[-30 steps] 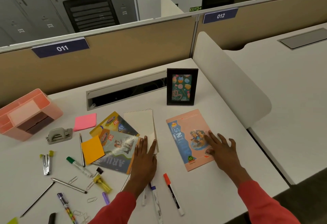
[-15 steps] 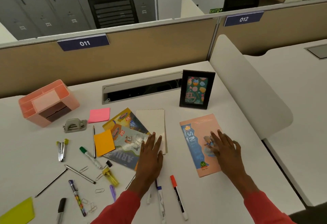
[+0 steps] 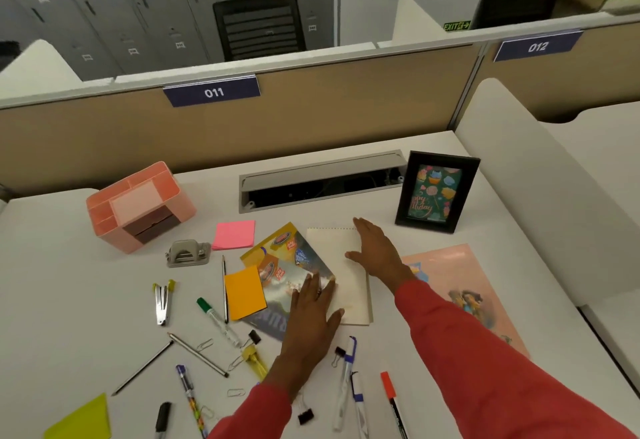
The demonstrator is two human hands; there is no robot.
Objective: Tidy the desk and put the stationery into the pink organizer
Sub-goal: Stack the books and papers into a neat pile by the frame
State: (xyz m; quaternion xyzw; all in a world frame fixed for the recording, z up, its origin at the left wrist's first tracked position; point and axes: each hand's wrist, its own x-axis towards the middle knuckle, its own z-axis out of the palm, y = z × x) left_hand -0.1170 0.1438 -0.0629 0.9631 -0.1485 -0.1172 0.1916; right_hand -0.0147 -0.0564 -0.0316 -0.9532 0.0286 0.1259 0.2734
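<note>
Your left hand (image 3: 313, 320) flat, fingers spread, on colourful booklet (image 3: 287, 265); right hand (image 3: 375, 253) flat, fingers wide, on cream notepad (image 3: 341, 265). Pink organizer (image 3: 138, 204) far left on desk (image 3: 69, 300). Pens, clips, sticky notes (image 3: 233, 234) scattered between.

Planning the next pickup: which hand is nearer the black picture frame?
Right. The right hand lies flat on the cream notepad, just left of the picture frame. The left hand sits farther off, down-left on the notepad's lower corner.

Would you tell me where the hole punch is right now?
The hole punch lies left of centre, just in front of the pink organizer and beside the pink sticky notes.
</note>
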